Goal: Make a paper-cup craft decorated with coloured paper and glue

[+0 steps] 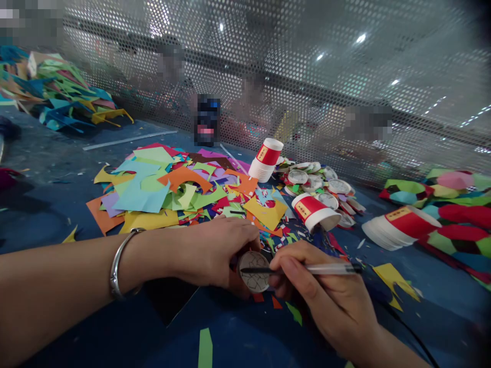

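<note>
My left hand (215, 250), wearing a silver bangle (115, 268) at the wrist, is closed around a paper cup (255, 283). The cup's round base faces me and carries dark drawn lines in a ball-like pattern; its sides are mostly hidden by my fingers. In my right hand (326, 296) a pen (326, 269) with a clear barrel is pinched, its dark tip over the base. Whether the tip touches the surface I cannot tell. Just beyond both hands lies a heap of coloured paper scraps (141, 189).
A cup stack (264, 161) leans behind the scraps, beside a pile of cut cup bases (314, 181). A red-and-white cup (316, 212) lies nearer; another stack (401, 227) lies right. A perforated metal screen (307, 87) closes the back. A black cable (412, 332) runs lower right.
</note>
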Tool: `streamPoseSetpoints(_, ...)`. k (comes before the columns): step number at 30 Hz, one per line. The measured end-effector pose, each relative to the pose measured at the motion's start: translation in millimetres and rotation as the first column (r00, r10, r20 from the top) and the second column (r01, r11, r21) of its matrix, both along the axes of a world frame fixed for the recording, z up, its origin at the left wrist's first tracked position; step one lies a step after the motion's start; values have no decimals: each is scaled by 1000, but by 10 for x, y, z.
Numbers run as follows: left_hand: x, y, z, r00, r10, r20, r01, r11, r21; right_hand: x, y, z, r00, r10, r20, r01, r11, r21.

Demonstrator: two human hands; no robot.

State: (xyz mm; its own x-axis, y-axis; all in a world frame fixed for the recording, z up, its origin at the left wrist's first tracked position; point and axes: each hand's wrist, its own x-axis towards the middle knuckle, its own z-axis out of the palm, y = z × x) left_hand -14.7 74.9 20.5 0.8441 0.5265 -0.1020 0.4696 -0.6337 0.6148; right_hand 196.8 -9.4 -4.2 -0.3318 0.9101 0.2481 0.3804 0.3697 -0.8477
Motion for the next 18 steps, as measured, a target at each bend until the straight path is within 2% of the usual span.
streamPoseSetpoints(4,8,10,-15,1000,3,-7,-3,1000,4,-3,34,11,993,-28,-116,9,987,-158)
streamPoseSetpoints(8,0,19,-39,1000,2,8,-2,1000,25,37,85,44,992,-88,-95,65,972,-227)
streamPoseSetpoints(13,-6,14,-28,1000,8,2,-8,1000,0,82,143,73,991,-121,-50,108,973,-202)
streamPoseSetpoints(18,6,11,-19,1000,6,-3,-6,1000,11,55,126,25,984,-127,-124,110,985,-131)
